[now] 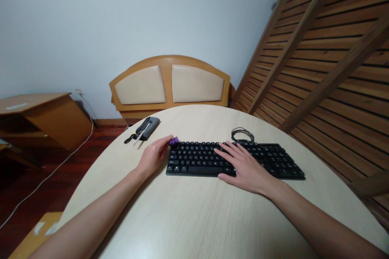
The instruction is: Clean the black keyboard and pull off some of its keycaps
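A black keyboard lies flat on the round table. My right hand rests flat across its middle with the fingers spread, the thumb near the front edge. At the keyboard's back left corner, my left hand is closed, its fingertips pinching a small, lumpy purple thing. Its exact kind is too small to make out. Behind the keyboard sits its coiled black cable.
On the table's back left lie a grey case, a thin light-coloured tool and a black cord loop. A padded wooden headboard stands behind. Slatted wood leans at right; a wooden desk is at left.
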`<state>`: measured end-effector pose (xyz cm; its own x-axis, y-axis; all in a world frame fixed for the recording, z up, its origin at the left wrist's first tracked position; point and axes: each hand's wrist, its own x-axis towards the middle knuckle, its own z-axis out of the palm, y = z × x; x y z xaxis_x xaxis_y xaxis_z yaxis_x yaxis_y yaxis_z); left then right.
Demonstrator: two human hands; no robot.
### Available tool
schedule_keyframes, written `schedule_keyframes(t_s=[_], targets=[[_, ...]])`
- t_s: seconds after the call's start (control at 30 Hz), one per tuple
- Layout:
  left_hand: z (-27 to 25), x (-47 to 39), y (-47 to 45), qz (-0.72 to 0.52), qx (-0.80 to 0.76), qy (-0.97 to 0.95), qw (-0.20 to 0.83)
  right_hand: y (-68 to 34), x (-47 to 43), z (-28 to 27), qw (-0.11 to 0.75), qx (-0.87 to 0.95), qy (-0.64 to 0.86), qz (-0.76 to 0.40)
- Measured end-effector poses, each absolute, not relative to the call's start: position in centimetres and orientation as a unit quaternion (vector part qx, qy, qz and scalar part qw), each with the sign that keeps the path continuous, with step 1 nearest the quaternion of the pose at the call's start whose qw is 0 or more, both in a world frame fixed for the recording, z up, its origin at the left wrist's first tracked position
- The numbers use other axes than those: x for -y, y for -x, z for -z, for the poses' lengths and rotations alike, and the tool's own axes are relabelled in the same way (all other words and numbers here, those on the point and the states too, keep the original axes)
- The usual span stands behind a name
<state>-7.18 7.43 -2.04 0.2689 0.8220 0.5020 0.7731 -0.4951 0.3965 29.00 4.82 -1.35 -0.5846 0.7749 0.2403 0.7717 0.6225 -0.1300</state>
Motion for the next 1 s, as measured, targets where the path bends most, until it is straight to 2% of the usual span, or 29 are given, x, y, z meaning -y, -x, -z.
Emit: schedule_keyframes(t_s=[0.13, 0.47, 0.73, 1.0], targets=[[2.1, -7.3, 7.3, -0.296, -0.436, -0.847, 0.061, -29.0, -4.5, 1.3, 0.123, 0.891, 0.437, -0.008], [2.1, -6.9, 7.7, -0.285, -0.427, -0.858, 0.005, -28.5, -5.9, 0.9, 0.088, 0.885, 0.456, -0.013], [1.7, -6.8, 7.7, -0.28, -0.442, -0.852, -0.019, -28.6, -6.7, 1.8, 0.146, 0.885, 0.441, 0.022], [0.1, -5.0, 7.5, -0.216, -0.407, -0.886, -0.059, -28.2, -5.5, 1.9, 0.161, 0.869, 0.466, 0.04]])
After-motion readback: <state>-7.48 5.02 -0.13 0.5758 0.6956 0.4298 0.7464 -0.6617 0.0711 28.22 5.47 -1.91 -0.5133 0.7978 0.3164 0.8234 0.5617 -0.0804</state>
